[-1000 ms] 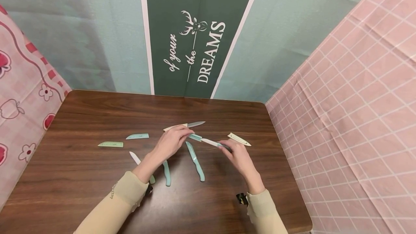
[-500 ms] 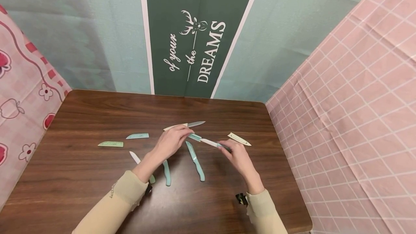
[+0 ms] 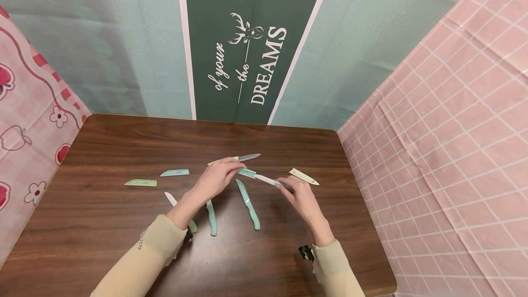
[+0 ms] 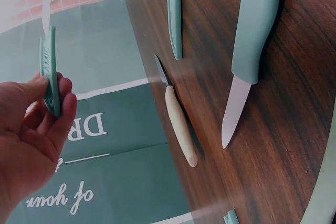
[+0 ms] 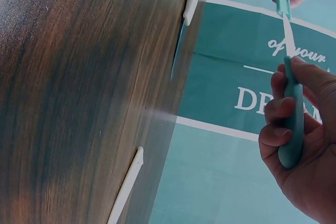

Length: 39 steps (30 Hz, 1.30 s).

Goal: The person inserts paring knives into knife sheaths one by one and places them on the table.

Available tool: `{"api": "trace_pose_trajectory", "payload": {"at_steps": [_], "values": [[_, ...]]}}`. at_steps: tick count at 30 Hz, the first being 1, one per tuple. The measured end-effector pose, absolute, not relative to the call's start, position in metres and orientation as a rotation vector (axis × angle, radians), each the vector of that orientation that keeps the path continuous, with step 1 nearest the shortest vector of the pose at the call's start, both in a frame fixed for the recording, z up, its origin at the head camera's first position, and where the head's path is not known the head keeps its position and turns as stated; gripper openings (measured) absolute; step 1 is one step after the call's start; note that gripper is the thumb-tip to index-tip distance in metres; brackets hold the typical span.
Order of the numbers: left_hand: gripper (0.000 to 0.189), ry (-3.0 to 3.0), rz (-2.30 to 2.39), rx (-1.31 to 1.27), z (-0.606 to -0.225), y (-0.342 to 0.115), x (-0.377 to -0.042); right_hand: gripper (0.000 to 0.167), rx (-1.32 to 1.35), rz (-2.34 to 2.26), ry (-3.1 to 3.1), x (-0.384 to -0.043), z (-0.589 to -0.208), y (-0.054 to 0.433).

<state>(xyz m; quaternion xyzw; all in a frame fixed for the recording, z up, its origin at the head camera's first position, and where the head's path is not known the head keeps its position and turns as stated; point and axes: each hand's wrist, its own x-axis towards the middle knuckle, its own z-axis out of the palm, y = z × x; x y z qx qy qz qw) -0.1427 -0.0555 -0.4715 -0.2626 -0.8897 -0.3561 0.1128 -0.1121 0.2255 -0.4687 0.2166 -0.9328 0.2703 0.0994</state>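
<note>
My left hand (image 3: 217, 177) pinches a blue-green knife sheath (image 4: 48, 69) between thumb and fingers, its mouth facing right. Curled round the blue-green handle (image 5: 292, 124) of a white-bladed paring knife is my right hand (image 3: 300, 195). The white blade (image 3: 265, 179) points left, its tip right at the sheath's mouth. Both are held up over the table. Beneath the hands lies a sheathed blue-green knife (image 3: 249, 205). A cream-handled knife (image 4: 180, 124) with a grey blade lies behind my left hand, partly covered by it in the head view.
On the brown table (image 3: 103, 233) lie a blue sheath (image 3: 174, 173) and a green sheath (image 3: 141, 183) at left, and a cream sheath (image 3: 304, 176) at right. A bare blue-handled knife (image 3: 212, 219) and a green-handled knife (image 3: 171, 199) lie by my left forearm. Fabric hangs around the table.
Both hands stay almost in place. The knife and sheath have shifted only very slightly, with the blade tip still at the sheath's mouth.
</note>
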Motion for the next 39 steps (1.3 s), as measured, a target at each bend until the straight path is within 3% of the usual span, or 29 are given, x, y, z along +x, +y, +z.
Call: {"api": "trace_pose_trajectory", "payload": {"at_steps": [39], "values": [[0.021,-2.643,-1.099,-0.725,-0.475,-0.046,-0.139,0.017,0.658,0.824,-2.77,-0.113,-0.471,0.23]]}}
